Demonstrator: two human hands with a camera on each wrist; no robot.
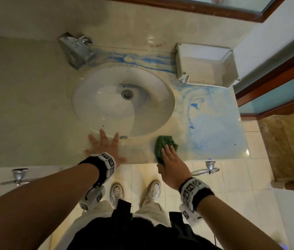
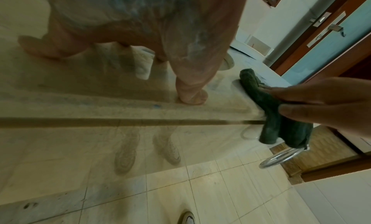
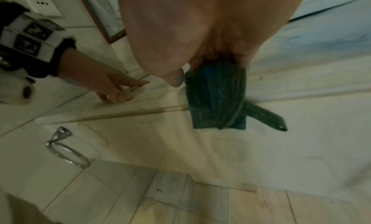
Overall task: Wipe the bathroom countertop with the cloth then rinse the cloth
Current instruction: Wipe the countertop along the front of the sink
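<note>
A crumpled green cloth (image 1: 164, 141) lies at the front edge of the beige countertop (image 1: 25, 105), right of the sink (image 1: 106, 112). My right hand (image 1: 169, 156) presses on it with straight fingers. Part of the cloth (image 3: 216, 97) hangs over the counter edge below the palm, the thumb beside it. In the left wrist view the cloth (image 2: 267, 103) shows under the right hand (image 2: 321, 97). My left hand (image 1: 103, 143) rests flat, fingers spread, on the counter in front of the sink. Blue smears (image 1: 205, 123) cover the counter's right side and run behind the sink.
A chrome faucet (image 1: 76, 49) stands behind the sink at the left. A white open box (image 1: 204, 49) sits at the back right corner. A towel ring (image 1: 205, 171) and a chrome holder (image 1: 19, 175) hang below the counter front. A door frame (image 1: 268, 73) stands at the right.
</note>
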